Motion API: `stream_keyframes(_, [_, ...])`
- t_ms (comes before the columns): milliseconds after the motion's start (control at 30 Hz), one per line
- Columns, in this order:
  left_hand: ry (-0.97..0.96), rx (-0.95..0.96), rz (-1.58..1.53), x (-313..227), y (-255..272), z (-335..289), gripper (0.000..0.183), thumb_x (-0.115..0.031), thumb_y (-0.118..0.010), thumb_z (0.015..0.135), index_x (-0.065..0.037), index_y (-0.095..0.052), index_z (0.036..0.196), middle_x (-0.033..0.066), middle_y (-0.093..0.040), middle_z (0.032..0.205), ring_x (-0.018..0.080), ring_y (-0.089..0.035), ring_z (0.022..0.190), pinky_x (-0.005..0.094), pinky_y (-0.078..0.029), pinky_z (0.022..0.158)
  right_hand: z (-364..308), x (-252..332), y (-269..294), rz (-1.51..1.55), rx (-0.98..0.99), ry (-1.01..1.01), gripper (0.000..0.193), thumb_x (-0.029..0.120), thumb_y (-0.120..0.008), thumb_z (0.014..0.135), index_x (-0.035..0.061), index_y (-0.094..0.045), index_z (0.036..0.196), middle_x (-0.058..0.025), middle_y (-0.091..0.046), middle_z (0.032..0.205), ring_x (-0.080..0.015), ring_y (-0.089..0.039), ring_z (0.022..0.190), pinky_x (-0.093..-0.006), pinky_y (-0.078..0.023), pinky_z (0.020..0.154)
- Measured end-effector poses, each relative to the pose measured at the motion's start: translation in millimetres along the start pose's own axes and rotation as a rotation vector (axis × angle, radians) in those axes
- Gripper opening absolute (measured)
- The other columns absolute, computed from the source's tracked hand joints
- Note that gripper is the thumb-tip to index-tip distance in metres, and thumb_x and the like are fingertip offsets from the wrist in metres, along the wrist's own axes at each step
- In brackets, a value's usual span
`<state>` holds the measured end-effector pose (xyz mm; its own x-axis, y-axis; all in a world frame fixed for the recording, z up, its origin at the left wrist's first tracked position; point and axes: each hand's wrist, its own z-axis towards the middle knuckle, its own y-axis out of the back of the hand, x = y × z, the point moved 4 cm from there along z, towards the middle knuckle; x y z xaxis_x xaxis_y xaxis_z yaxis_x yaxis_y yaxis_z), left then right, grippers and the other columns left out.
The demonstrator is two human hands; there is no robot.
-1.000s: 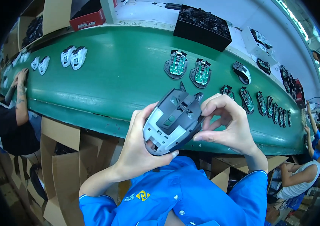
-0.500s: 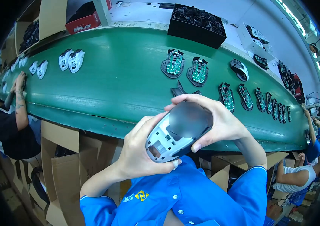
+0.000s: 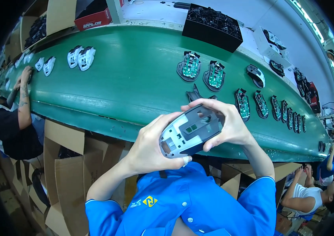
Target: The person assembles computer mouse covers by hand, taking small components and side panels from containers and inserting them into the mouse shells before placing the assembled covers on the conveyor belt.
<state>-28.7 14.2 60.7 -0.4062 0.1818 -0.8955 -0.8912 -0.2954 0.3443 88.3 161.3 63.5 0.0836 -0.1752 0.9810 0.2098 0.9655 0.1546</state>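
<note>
Between my two hands, above the near edge of the green belt, is a white and dark grey computer mouse shell point(image 3: 188, 131) with slots and a square opening. My left hand point(image 3: 150, 145) grips its white end, thumb along the near side; one finger of it wears a white wrap. My right hand point(image 3: 230, 125) is closed round the dark end, fingers over the far side and thumb on the near side. Just beyond the shell lies a black plastic piece point(image 3: 194, 93), partly hidden by my right hand.
Mouse bases with green circuit boards point(image 3: 189, 66) line the green belt point(image 3: 127, 67) toward the right. White shells point(image 3: 85, 58) sit at left. A black box of small parts point(image 3: 213, 27) stands behind the belt. Cardboard boxes point(image 3: 68, 177) stand below; co-workers point(image 3: 11, 126) sit at both sides.
The shell's dark end, blurred before, now shows clearly. Both hands still hold it, slightly shifted in tilt. The belt and its contents appear a little farther right in the view.
</note>
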Motion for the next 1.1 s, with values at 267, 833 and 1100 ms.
stream_keyframes(267, [0.141,-0.030,-0.196,29.5,1.3,-8.9,0.067,-0.022,-0.086,0.057,0.005,-0.056,0.111,0.0136,-0.063,0.101,0.0175,-0.062,0.092,0.0306,-0.049,0.083,-3.1,12.2,-18.3,-0.461,-0.088,0.033,0.074,0.037,-0.089,0.053,0.0022,-0.060,0.111,-0.0106,-0.066,0.101,-0.0185,-0.066,0.090,-0.0309,-0.053,0.079])
stream_keyframes(833, [0.420,-0.253,-2.296,99.2,29.6,21.2,0.080,-0.057,-0.070,0.071,-0.009,-0.044,0.130,0.0119,-0.040,0.131,0.0200,-0.046,0.099,0.0364,-0.048,0.071,174.8,-30.7,279.0,-1.302,-0.696,-0.094,0.019,0.020,-0.069,0.074,0.0155,-0.072,0.093,-0.0076,-0.067,0.085,-0.0256,-0.064,0.082,-0.0374,-0.050,0.073])
stream_keyframes(1100, [0.519,-0.139,-2.080,111.4,27.6,46.8,0.080,-0.068,-0.047,0.080,-0.005,-0.045,0.130,0.0154,-0.047,0.118,0.0297,-0.046,0.099,0.0378,-0.043,0.066,194.4,-42.2,304.6,-0.962,-0.455,-0.361,0.023,0.026,-0.071,0.077,0.0079,-0.073,0.090,-0.0037,-0.067,0.071,-0.0112,-0.061,0.065,-0.0291,-0.049,0.050])
